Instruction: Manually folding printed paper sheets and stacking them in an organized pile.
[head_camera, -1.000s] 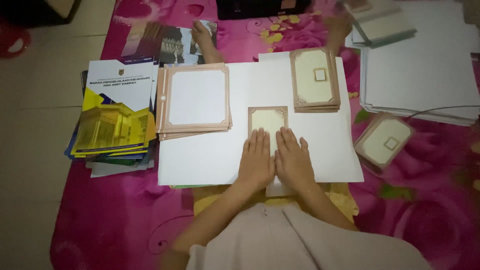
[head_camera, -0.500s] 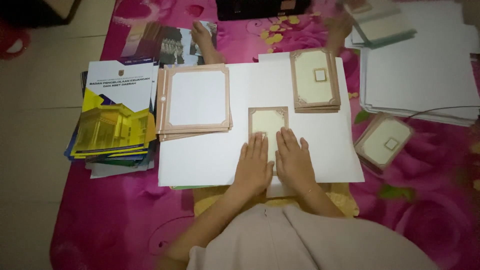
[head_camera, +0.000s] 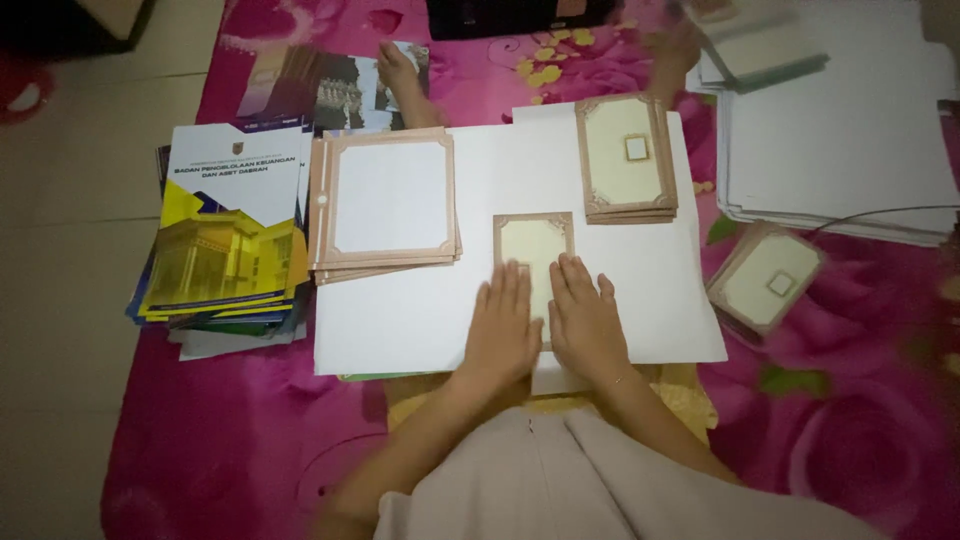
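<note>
1. Floor (head_camera: 60, 330): bare tiles along the left edge, beside the pink mat (head_camera: 230, 440).
2. Booklets (head_camera: 228, 235): a yellow-and-white stack, just left of the sheet, overlapping its neighbour's left edge.
3. Frames (head_camera: 388, 200): a stack of brown-bordered white cards on the sheet's upper left corner.
4. Sheet (head_camera: 420, 320): large and white, with bare room below the frames and right of the hands.
5. Left hand (head_camera: 505, 325): open and flat, pressing the card's lower left.
6. Card (head_camera: 533, 245): cream with an ornate brown border, upright at mid-sheet, its lower part hidden under both hands.
7. Right hand (head_camera: 585, 320): open and flat, just beside the left hand.
8. Small stack (head_camera: 625, 155): same pattern, at the sheet's top right, apart from the card.
9. Loose card (head_camera: 765, 280): tilted on the mat, off the sheet's right edge.
10. Papers (head_camera: 840, 150): a white pile at upper right.
</note>
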